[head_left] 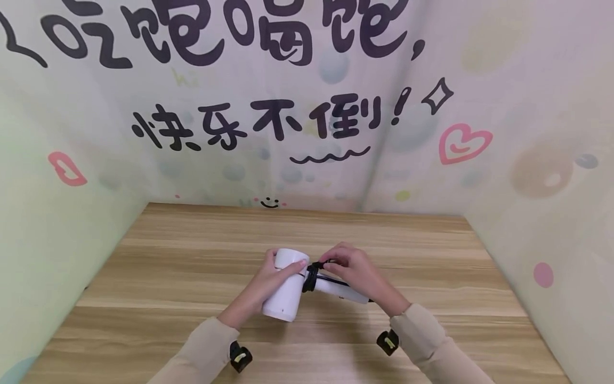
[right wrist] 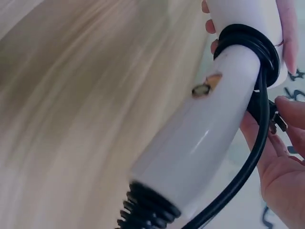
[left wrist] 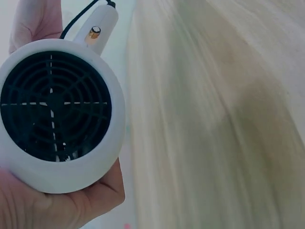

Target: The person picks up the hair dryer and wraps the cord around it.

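Observation:
A white hair dryer [head_left: 284,298] is held up over the table, its barrel in the grip of my left hand [head_left: 264,282]. The round dark intake grille [left wrist: 55,105] faces the left wrist camera. Several turns of black cord [right wrist: 248,36] wrap the top of the handle [right wrist: 195,129], close to the barrel. Thumb and fingers of my right hand [head_left: 358,271] pinch the black plug [right wrist: 261,109] at the cord's end, beside those turns. A length of cord runs along the handle from the ribbed sleeve [right wrist: 147,207] at its bottom.
Below lies a wood-grain table [head_left: 201,250]. A pale wall [head_left: 268,176] with black lettering and drawings stands behind it, and more walls rise on both sides. Each wrist wears a black strap with a small device.

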Tool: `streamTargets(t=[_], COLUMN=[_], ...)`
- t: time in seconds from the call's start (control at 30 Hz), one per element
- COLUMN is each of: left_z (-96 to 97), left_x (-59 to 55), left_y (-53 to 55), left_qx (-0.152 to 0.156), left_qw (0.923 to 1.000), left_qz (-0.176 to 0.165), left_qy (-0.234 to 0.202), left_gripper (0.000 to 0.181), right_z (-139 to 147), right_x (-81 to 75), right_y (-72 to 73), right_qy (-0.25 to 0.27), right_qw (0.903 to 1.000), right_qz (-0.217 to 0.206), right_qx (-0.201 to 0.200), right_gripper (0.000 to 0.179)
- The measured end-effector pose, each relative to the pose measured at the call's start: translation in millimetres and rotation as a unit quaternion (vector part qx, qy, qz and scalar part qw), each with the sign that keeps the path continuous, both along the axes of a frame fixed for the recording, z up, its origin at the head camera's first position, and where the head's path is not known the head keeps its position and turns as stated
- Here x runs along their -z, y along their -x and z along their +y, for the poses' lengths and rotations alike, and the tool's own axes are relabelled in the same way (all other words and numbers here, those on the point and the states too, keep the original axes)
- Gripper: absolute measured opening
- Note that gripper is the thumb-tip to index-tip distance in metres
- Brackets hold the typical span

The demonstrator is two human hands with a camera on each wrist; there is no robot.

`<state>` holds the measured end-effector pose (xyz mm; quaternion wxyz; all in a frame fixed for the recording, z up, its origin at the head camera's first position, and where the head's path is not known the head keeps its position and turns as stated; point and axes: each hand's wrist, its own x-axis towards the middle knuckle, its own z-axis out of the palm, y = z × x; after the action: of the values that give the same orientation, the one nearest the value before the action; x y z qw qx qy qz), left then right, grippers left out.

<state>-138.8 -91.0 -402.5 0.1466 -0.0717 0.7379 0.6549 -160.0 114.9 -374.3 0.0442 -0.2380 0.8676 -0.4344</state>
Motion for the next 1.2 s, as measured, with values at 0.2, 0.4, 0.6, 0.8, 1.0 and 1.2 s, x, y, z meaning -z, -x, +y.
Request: streamTargets(t=[0.2, 0.4, 0.6, 0.8, 1.0, 1.2], left_z=[0.1, 0.0, 1.9, 4.5, 4.5, 4.8], left_x=[19.4, 37.9, 51.5, 55.5, 56.7, 54.7], left_y=[9.0, 18.4, 27.9, 35.1, 36.6, 35.7], left_qx=[-0.025, -0.057, -0.085, -0.103, -0.106, -0.114], left_qw=[0.9996, 0.9982, 0.9963, 0.9931, 0.9865, 0.9795], left_qz=[-0.008, -0.011, -0.011, 0.006, 0.016, 0.017], left_qy=[0.006, 0.012, 0.001, 0.055, 0.123, 0.165], left_gripper=[0.083, 0.083, 0.082, 0.084, 0.080, 0.078], right_z=[-9, -19, -24, -24, -21, -15], right_x=[35.5, 59.4, 66.6, 70.3, 75.5, 82.3], right_y=[14.5, 23.8, 28.6, 35.0, 40.2, 43.8], right_qy=[0.037, 0.042, 0.013, -0.046, -0.098, -0.131], right_qw=[0.9974, 0.9966, 0.9969, 0.9972, 0.9932, 0.9873], right_qz=[-0.045, -0.029, -0.020, -0.010, -0.031, -0.055], right_qx=[0.042, 0.065, 0.075, 0.059, 0.054, 0.071], right_gripper=[0.014, 0.021, 0.022, 0.036, 0.051, 0.062])
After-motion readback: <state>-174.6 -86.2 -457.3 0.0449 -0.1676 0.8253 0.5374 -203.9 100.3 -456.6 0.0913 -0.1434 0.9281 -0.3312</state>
